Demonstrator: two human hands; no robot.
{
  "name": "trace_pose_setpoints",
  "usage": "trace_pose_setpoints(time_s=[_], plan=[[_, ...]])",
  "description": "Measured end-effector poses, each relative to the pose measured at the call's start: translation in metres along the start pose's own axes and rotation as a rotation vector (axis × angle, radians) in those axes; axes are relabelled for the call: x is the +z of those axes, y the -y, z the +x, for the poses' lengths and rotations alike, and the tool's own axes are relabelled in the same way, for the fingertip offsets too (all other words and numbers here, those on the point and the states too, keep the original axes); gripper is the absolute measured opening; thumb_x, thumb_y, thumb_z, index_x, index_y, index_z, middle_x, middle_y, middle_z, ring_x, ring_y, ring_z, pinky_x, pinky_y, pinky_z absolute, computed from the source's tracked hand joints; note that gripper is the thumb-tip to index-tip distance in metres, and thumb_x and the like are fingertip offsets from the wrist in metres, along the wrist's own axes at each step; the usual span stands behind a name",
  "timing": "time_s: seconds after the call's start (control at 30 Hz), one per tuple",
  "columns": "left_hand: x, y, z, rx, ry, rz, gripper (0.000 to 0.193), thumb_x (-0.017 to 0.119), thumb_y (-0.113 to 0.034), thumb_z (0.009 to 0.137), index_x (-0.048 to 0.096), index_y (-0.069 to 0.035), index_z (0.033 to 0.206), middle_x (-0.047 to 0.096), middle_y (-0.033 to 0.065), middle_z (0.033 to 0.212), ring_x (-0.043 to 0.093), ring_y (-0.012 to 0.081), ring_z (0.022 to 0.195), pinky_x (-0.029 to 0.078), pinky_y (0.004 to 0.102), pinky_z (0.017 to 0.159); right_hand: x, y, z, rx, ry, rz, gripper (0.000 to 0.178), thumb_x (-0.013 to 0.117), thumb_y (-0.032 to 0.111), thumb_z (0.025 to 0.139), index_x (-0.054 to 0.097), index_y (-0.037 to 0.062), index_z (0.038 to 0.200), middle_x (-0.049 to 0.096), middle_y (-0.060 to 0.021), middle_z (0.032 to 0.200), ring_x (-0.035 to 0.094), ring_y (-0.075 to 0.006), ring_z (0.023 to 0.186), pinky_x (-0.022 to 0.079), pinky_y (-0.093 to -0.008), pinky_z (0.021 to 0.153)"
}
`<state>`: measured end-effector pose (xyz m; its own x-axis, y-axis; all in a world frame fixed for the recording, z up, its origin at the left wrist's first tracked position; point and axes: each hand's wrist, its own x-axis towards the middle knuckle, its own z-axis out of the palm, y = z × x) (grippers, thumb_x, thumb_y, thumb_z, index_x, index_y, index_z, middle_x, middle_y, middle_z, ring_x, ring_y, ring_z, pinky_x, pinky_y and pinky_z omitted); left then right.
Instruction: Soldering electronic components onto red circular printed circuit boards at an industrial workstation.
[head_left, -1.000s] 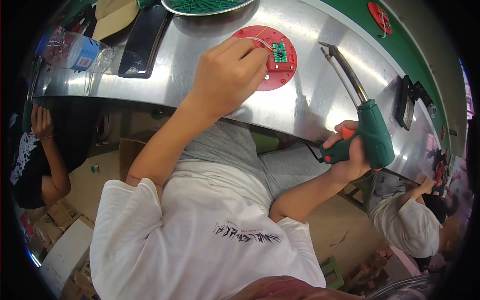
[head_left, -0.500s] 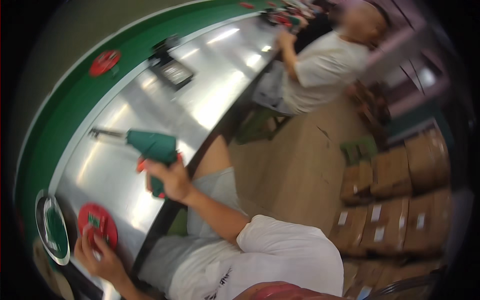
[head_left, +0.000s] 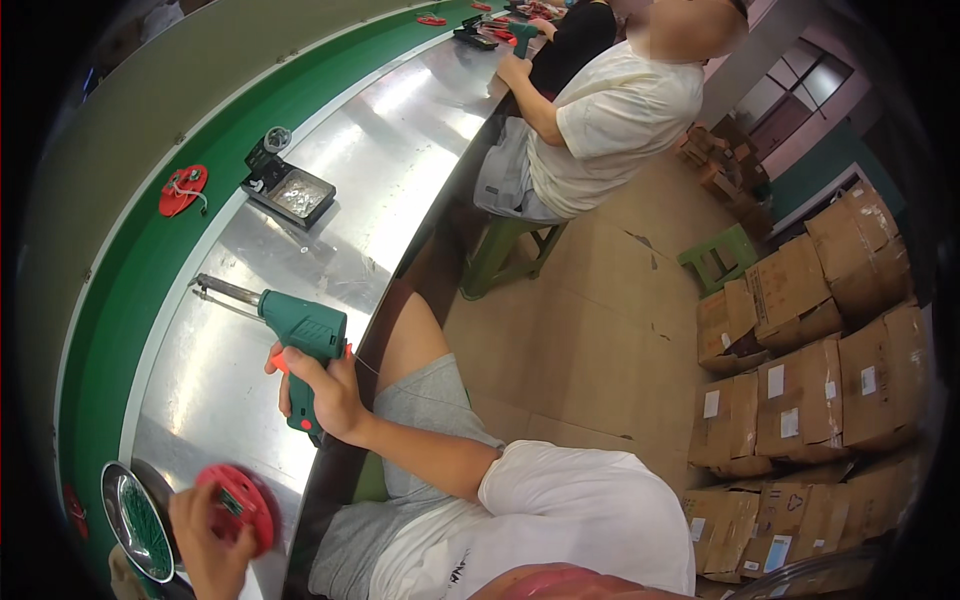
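Note:
In my right hand (head_left: 335, 395) is a green soldering gun (head_left: 305, 325) with an orange trigger. My fingers wrap its grip, and its metal tip (head_left: 205, 285) points left over the bench. A round red plastic disc (head_left: 262, 508) with a small circuit board on it lies at the near left. My left hand (head_left: 208, 548) has thumb and fingers curled about the disc's near left edge, partly covering it. Whether a small part sits between the fingertips is too blurred to tell. Beside this hand stands an oval metal dish (head_left: 112, 480) of thin green wires.
A black soldering stand (head_left: 320, 212) with a tray sits farther along the metal bench (head_left: 190, 400). Another red disc (head_left: 183, 190) with wires rests on the green strip (head_left: 95, 340). A co-worker (head_left: 620, 130) sits ahead; cardboard boxes (head_left: 790, 400) are stacked at right.
My view has shifted and steadied, so the bench things appear displaced. My left hand has moved a little toward the disc's left edge. The soldering gun remains in my right hand.

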<state>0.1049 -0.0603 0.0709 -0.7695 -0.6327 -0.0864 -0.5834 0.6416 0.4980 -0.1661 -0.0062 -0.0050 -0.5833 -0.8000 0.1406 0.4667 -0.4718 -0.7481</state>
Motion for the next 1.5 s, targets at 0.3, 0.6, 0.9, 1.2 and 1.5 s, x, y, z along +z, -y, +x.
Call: trace_pose_setpoints(time_s=[0.3, 0.6, 0.9, 1.2, 1.5], plan=[[0.036, 0.031, 0.030, -0.042, -0.485, 0.468, 0.056, 0.063, -0.004, 0.084, 0.050, -0.004, 0.139, 0.044, 0.0199, 0.147, 0.039, 0.0423, 0.135, 0.031, 0.0514, 0.112, -0.008, 0.000, 0.002, -0.050, -0.027, -0.012, 0.028, 0.054, 0.023, 0.097, 0.057, -0.0040, 0.104, 0.066, -0.0152, 0.089, 0.061, -0.0202, 0.047, 0.047, -0.0290, 0.044], [0.056, 0.060, 0.034, -0.015, -0.628, 0.317, 0.040, 0.062, -0.008, 0.075, 0.064, -0.001, 0.114, 0.058, 0.0252, 0.121, 0.053, 0.0428, 0.114, 0.041, 0.0510, 0.100, -0.001, -0.026, 0.003, 0.125, -0.073, 0.022, 0.031, 0.049, 0.032, 0.096, 0.061, 0.0027, 0.095, 0.058, -0.0067, 0.063, 0.055, -0.0172, 0.051, 0.044, -0.0295, 0.046], [0.073, 0.064, 0.028, -0.012, -0.625, 0.360, 0.032, 0.069, -0.028, 0.078, 0.066, -0.006, 0.101, 0.057, 0.0174, 0.117, 0.052, 0.0333, 0.110, 0.041, 0.0451, 0.092, -0.017, -0.020, 0.024, 0.040, -0.121, -0.281, 0.049, 0.049, 0.039, 0.093, 0.066, -0.0026, 0.111, 0.054, -0.0083, 0.063, 0.052, -0.0180, 0.058, 0.043, -0.0295, 0.054], [0.068, 0.064, 0.021, -0.054, -0.627, 0.441, 0.024, 0.064, -0.029, 0.080, 0.068, -0.009, 0.091, 0.058, 0.0104, 0.101, 0.051, 0.0271, 0.100, 0.039, 0.0418, 0.089, 0.010, -0.029, 0.010, 0.022, -0.174, -0.211, 0.038, 0.059, 0.041, 0.088, 0.067, 0.0055, 0.096, 0.053, 0.0021, 0.072, 0.047, -0.0113, 0.055, 0.037, -0.0246, 0.050], [0.068, 0.069, 0.028, -0.045, -0.660, 0.458, 0.024, 0.064, -0.031, 0.081, 0.069, -0.008, 0.088, 0.059, 0.0095, 0.100, 0.051, 0.0270, 0.100, 0.039, 0.0422, 0.088, 0.009, -0.021, 0.004, -0.255, -0.077, -0.494, 0.032, 0.057, 0.033, 0.093, 0.067, 0.0027, 0.098, 0.058, -0.0019, 0.079, 0.052, -0.0143, 0.062, 0.042, -0.0283, 0.055]])
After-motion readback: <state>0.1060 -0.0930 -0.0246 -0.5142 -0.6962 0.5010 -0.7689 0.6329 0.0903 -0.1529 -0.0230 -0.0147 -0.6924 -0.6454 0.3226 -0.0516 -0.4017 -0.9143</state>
